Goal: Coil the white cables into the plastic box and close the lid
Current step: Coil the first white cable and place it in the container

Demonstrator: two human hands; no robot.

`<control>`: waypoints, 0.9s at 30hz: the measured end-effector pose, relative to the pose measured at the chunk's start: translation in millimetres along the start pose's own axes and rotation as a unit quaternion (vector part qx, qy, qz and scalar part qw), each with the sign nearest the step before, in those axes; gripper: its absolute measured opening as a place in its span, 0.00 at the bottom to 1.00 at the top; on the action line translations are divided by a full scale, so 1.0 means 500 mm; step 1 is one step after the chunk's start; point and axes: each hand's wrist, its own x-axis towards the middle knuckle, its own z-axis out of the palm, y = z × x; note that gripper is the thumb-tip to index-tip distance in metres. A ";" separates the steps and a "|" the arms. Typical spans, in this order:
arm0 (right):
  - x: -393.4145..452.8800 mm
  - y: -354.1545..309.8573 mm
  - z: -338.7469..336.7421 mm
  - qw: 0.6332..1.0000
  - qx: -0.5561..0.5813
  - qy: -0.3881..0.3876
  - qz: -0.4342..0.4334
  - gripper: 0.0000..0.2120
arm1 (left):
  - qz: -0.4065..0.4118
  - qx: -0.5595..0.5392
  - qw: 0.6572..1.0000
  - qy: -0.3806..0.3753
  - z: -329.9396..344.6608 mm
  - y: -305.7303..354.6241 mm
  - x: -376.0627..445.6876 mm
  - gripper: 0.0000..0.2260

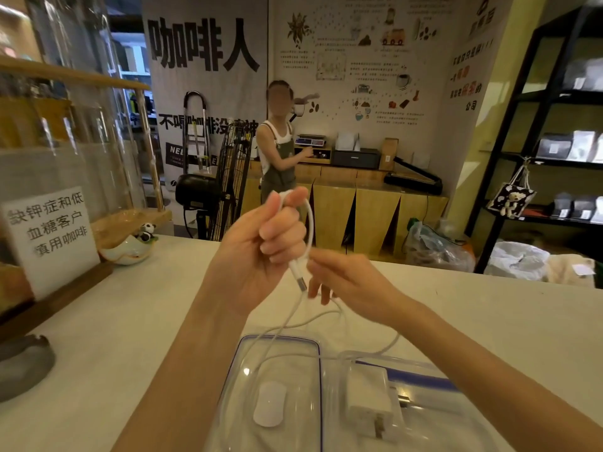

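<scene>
My left hand (261, 236) is raised above the counter and grips a loop of white cable (310, 223), whose metal plug end hangs down below the fist. My right hand (339, 275) is just right of the plug, fingers pointing down and pinching the cable's trailing strand. The rest of the cable (326, 316) falls in loose loops onto the clear plastic lid (313, 347) with a blue rim, lying flat below. A white oval insert (270, 404) shows on the lid. Right of it stands the clear plastic box (421, 370), holding a white charger block (368, 396).
On the white counter (146, 321), a printed sign in a wooden stand (52, 236) and a small ceramic dish (127, 249) sit at the left, and a grey ashtray (23, 363) lies near the left edge. Behind the counter a person (277, 148) stands at a wooden bench, beside a black fan (228, 181).
</scene>
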 end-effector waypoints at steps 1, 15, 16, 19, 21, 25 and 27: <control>-0.004 0.000 0.011 0.999 -0.032 -0.036 0.000 0.13 | 0.035 0.019 0.998 0.039 -0.002 0.002 -0.001 0.14; -0.049 -0.088 0.010 0.957 -0.268 -0.052 -0.100 0.14 | 0.124 0.630 0.712 0.285 -0.043 -0.034 0.001 0.10; -0.044 -0.096 -0.001 0.954 -0.270 -0.024 -0.125 0.13 | 0.097 0.655 0.695 0.279 -0.043 -0.037 0.000 0.10; -0.020 -0.093 -0.048 0.936 -0.286 0.056 -0.198 0.14 | -0.010 0.656 0.711 0.253 -0.038 -0.026 -0.008 0.14; -0.003 -0.074 -0.076 0.933 -0.277 0.093 -0.211 0.15 | -0.081 0.586 0.776 0.217 -0.027 -0.010 -0.013 0.16; 0.023 -0.051 -0.095 0.949 -0.165 0.165 -0.212 0.11 | -0.146 0.420 0.884 0.145 -0.011 0.016 -0.024 0.18; 0.030 -0.045 -0.080 0.954 -0.120 0.183 -0.206 0.12 | -0.164 0.288 0.940 0.084 -0.011 0.032 -0.029 0.17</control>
